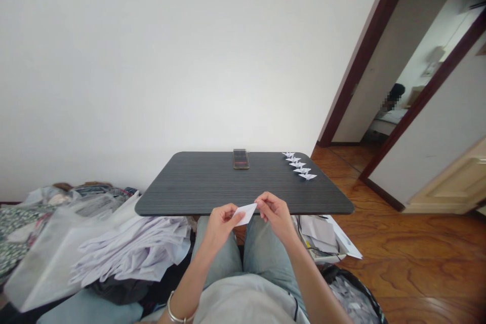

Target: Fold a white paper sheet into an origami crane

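The white piece of paper (246,212) is held in the air above the lap, right by the table's near edge. The left hand (221,221), a silver bangle (170,309) on its wrist, pinches one end of it between thumb and fingers. The right hand (274,211) has its fingertips closed together on the opposite corner. Below are jeans-clad legs (224,258). At the lower right sits a black bag (367,293) of pale scraps; just beyond it, a box (331,259) holds papers. To the left lies a heap of white folded sheets (132,248), cloth or paper, I cannot tell which. The dark table (190,182) stretches ahead. Five white paper cranes (302,171) stand in a slanting row toward its right side, and a small dark rectangular object (240,157) is near the far edge. Behind rises a white wall (190,61), with a dark-framed doorway (366,61) on the right.
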`<action>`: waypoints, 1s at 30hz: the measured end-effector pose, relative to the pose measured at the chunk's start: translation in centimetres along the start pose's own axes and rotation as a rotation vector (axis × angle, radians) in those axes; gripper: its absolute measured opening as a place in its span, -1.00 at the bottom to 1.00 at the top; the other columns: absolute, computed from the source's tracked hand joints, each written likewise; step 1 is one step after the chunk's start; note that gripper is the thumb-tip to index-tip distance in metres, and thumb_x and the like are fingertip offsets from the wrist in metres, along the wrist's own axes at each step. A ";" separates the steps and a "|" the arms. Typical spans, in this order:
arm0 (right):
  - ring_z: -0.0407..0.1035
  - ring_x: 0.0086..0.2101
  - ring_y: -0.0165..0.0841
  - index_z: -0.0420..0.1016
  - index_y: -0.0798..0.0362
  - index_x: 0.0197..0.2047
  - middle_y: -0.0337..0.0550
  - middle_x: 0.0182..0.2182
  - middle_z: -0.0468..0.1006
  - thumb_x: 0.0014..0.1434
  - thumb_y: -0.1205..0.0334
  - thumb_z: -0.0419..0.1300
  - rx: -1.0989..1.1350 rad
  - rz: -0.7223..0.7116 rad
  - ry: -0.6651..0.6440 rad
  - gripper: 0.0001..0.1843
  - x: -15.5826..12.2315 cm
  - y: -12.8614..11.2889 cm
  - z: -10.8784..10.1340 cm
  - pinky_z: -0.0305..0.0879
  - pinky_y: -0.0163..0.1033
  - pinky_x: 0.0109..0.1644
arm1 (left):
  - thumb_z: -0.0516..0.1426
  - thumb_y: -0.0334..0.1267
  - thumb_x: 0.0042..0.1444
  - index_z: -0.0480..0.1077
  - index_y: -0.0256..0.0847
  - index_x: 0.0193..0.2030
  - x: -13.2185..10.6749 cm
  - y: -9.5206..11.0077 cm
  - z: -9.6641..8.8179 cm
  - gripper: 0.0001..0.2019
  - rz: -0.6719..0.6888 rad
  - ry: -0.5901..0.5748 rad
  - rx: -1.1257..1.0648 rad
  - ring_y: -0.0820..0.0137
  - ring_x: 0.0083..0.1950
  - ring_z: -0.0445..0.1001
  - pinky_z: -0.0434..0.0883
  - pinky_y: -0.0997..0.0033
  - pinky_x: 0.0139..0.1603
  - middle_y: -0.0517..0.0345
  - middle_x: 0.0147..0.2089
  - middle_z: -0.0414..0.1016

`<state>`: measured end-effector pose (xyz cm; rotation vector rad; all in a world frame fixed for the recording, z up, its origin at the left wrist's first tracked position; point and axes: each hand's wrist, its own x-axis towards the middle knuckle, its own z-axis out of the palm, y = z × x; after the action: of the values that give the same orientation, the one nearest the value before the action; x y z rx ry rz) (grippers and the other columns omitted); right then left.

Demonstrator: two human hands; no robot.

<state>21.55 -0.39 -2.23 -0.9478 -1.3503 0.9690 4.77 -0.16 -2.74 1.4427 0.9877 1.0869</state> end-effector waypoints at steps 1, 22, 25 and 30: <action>0.11 -0.68 -0.51 0.39 0.08 -0.45 -0.37 -0.70 0.24 0.11 0.06 0.15 -0.009 0.005 -0.002 -0.75 0.0 0.0 0.0 0.02 -0.41 -0.63 | 0.20 -0.07 -0.06 0.34 -0.32 -0.52 0.0 0.0 0.0 -0.69 -0.002 -0.001 0.000 0.52 -0.51 0.21 0.13 0.56 -0.50 0.24 -0.56 0.31; 0.05 -0.64 -0.48 0.36 0.06 -0.51 -0.36 -0.69 0.19 0.10 0.08 0.14 -0.080 -0.007 0.041 -0.74 -0.1 -0.6 0.2 -0.03 -0.35 -0.57 | 0.20 -0.05 -0.07 0.36 -0.32 -0.53 0.1 0.1 0.1 -0.68 0.000 0.008 0.006 0.51 -0.53 0.23 0.14 0.55 -0.51 0.24 -0.57 0.33; 0.03 -0.63 -0.47 0.34 0.06 -0.54 -0.36 -0.69 0.17 0.10 0.07 0.14 -0.089 -0.005 0.066 -0.71 -0.1 -0.4 0.3 -0.04 -0.35 -0.56 | 0.19 -0.05 -0.05 0.36 -0.33 -0.52 0.0 0.2 0.1 -0.67 0.010 0.014 0.035 0.51 -0.52 0.23 0.14 0.55 -0.51 0.22 -0.56 0.34; -0.01 -0.64 -0.48 0.30 0.05 -0.57 -0.38 -0.70 0.13 0.11 0.06 0.13 -0.094 -0.004 0.103 -0.69 -0.1 -0.2 0.5 -0.06 -0.34 -0.56 | 0.18 -0.04 -0.04 0.34 -0.32 -0.54 -0.1 0.3 0.2 -0.67 0.012 0.028 0.083 0.51 -0.52 0.22 0.13 0.55 -0.52 0.23 -0.57 0.31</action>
<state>21.05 -0.55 -2.04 -1.0517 -1.3196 0.8485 4.97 -0.39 -2.44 1.5054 1.0559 1.0889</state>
